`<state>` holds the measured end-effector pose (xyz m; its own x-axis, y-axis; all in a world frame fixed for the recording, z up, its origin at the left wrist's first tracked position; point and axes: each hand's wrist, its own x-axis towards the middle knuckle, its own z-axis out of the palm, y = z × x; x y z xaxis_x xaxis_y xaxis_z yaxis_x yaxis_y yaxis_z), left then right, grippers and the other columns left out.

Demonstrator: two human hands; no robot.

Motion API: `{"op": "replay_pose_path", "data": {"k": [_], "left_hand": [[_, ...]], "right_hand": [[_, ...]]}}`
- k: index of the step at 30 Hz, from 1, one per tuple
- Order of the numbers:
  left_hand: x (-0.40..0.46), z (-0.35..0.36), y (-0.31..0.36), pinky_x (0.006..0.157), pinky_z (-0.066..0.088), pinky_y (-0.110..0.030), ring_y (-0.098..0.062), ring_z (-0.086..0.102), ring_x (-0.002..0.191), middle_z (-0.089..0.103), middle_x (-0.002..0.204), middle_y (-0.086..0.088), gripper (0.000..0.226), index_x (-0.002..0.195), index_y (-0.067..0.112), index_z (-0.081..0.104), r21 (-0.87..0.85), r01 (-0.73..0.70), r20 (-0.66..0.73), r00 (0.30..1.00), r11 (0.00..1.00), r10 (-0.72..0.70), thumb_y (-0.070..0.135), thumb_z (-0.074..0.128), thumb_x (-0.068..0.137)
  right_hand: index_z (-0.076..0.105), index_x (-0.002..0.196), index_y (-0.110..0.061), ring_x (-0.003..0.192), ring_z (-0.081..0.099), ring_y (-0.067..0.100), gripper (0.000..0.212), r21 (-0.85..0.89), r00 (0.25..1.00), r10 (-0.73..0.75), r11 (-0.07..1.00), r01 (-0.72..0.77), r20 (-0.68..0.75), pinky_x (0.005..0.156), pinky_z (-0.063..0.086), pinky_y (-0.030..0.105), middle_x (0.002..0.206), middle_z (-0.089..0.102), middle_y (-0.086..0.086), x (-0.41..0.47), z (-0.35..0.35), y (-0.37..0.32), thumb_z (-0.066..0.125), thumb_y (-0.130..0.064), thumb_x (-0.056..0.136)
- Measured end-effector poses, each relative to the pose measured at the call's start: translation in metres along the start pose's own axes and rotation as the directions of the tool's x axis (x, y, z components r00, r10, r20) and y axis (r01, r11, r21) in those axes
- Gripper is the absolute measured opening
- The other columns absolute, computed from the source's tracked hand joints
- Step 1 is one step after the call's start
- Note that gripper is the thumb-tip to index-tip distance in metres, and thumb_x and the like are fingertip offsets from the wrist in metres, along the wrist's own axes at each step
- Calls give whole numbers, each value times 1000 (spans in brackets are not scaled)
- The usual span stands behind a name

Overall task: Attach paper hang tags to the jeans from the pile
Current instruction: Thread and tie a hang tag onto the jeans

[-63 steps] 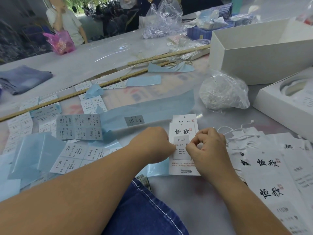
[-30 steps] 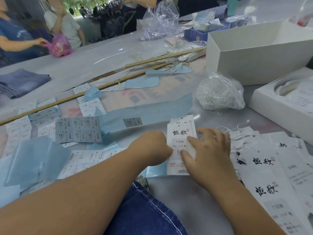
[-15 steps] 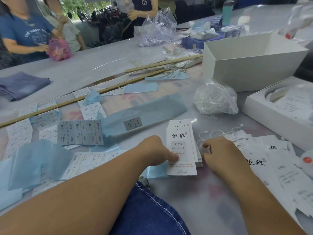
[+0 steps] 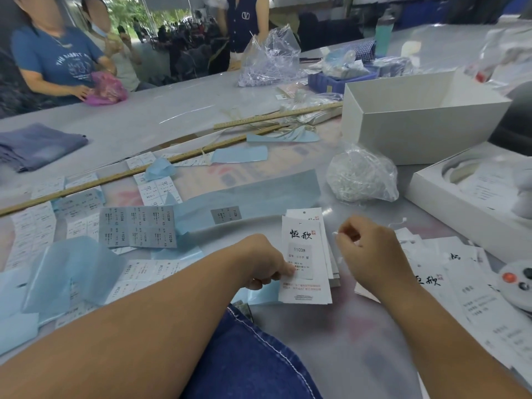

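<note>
A small stack of white paper hang tags (image 4: 305, 254) with black brush lettering and a grey size sticker lies on the table in front of me. My left hand (image 4: 264, 263) pinches the stack's left edge, thumb on the top tag. My right hand (image 4: 365, 249) is raised just right of the stack, fingers closed on a thin white string (image 4: 336, 234). More hang tags (image 4: 460, 286) are spread to the right. Dark blue jeans (image 4: 247, 355) lie under my left forearm at the near edge.
Sticker sheets (image 4: 138, 226) and blue backing paper (image 4: 72, 269) cover the left. A clear bag of white strings (image 4: 359, 174) sits ahead, white boxes (image 4: 417, 119) at right, wooden rulers (image 4: 115, 177) across the table, folded jeans (image 4: 37, 145) far left. People stand at the far side.
My right hand has left the tag stack, gone to the loose tags at right, and risen with a string pinched in it. My left hand stays on the stack.
</note>
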<state>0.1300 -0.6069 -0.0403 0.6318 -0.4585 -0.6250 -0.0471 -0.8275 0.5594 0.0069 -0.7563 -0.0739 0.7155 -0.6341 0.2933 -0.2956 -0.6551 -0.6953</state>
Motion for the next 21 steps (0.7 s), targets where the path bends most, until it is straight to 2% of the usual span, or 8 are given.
{"op": "replay_pose_path", "data": {"k": [3,7,10,13,15,17,19,21], "left_hand": [[-2,1,3,51,36,-22,-17,42,59,60,79,-7,16,83,6,64,54,4,-1,1000,999,-4,19,68,92],[-5,3,9,56,39,-23,-18,47,62,66,80,-6,17,81,9,64,275,-52,-46,997,960,67,23,66,92],[-6,3,10,68,49,-28,-17,57,66,73,80,-4,18,75,11,63,384,-102,-102,983,918,152,22,68,89],[-8,1,11,63,46,-27,-18,57,69,73,85,-4,18,68,14,57,439,-118,-152,967,891,203,17,63,86],[-12,-2,13,60,45,-26,-17,56,69,72,90,-4,14,72,13,59,429,-156,-156,958,890,242,16,59,86],[-16,-5,16,58,45,-25,-16,56,68,71,91,-5,10,78,10,61,360,-215,-143,949,908,281,16,58,86],[-22,-9,20,52,45,-23,-16,55,64,69,85,-7,8,79,11,59,219,-281,-127,941,934,313,15,57,86],[-29,-12,24,47,43,-21,-16,56,62,69,85,-8,11,92,11,62,77,-331,-79,938,941,337,13,52,88]], "right_hand": [[59,70,-21,63,63,17,19,168,998,68,983,-70,17,63,49,31,65,69,-2,1,-4,-8,63,-12,86],[61,77,-16,52,66,17,25,466,978,152,862,-202,144,61,54,32,67,70,5,4,-11,-18,53,6,86],[61,69,-13,43,57,15,33,448,969,168,863,-234,183,48,48,26,61,65,6,5,-15,-22,43,13,78],[61,59,-16,38,50,8,31,365,966,159,903,-227,205,48,44,26,53,62,-3,4,-14,-24,47,7,76],[60,59,-12,40,45,5,21,369,962,173,897,-243,213,53,39,27,50,57,-5,2,-13,-24,54,-2,75],[57,61,-7,42,38,8,11,387,953,198,880,-276,229,52,33,27,47,49,-7,0,-12,-26,56,-17,66],[50,57,-10,43,31,11,16,410,939,223,855,-318,262,51,28,27,49,42,-4,-2,-13,-29,56,-24,59],[49,61,-13,44,28,13,22,432,921,237,828,-359,310,50,25,27,56,41,2,-3,-14,-31,66,-27,62]]}}
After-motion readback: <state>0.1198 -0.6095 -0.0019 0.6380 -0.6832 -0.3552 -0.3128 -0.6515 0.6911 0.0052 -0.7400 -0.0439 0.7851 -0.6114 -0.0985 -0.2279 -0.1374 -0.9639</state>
